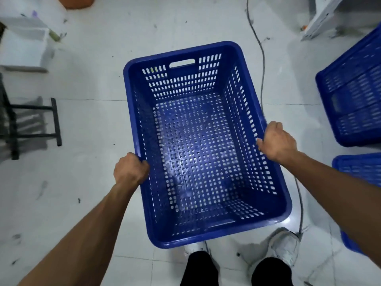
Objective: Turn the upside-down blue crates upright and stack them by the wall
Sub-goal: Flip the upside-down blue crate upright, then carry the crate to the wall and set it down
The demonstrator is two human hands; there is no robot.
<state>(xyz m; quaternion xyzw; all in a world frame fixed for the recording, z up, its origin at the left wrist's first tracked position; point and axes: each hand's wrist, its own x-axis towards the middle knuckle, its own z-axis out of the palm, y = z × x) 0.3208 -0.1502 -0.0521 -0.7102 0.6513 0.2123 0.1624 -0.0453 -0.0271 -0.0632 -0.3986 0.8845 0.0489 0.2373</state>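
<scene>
Your left hand (130, 171) curled tight round the left rim of the blue crate (198, 141), your right hand (277, 142) gripping the right rim, crate open side up over the white tiled floor (86, 124), above your shoes (283, 247), two more blue crates (354, 96) off right

Both forearms are bare all the way to the wrists, and the left hand (131, 171) and right hand (277, 142) are bare as well. Lower down, two black fabric trouser legs (272, 272) hang loose and plain, ending at the ankles. On the feet is a pair of white lace-up trainers. The left trainer (195, 249) is only partly in sight and shows white laces. The right trainer (285, 244) has a rounded toe and pale grey mesh panels across its white upper.
</scene>
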